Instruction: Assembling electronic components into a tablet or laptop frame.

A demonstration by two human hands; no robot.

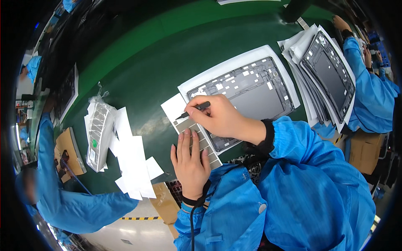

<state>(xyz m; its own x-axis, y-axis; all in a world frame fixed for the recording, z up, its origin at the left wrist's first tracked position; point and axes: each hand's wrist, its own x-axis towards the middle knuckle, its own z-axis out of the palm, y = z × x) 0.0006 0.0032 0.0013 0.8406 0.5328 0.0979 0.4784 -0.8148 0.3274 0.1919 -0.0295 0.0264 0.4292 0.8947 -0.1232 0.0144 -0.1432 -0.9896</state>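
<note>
My right hand (220, 117) pinches a pair of black tweezers (203, 106), their pointed tip down at the upper part of a sticker sheet (214, 161). Rows of grey rectangular pieces cover most of this sheet, and its upper end is bare white. My left hand (190, 165) lies on the sheet with fingers stretched out, holding nothing. Just beyond and to the right, a black tablet housing (257, 102) with several small white patches rests on a white foam sheet (224, 70). My right hand and forearm hide the housing's near left part.
To the right stands a stack of similar housings (328, 77) between white sheets. Left of my hands are loose white papers (136, 163) and a plastic-wrapped bundle of sheets (99, 134). Co-workers in blue sleeves (94, 209) sit on both sides of the green table (142, 69).
</note>
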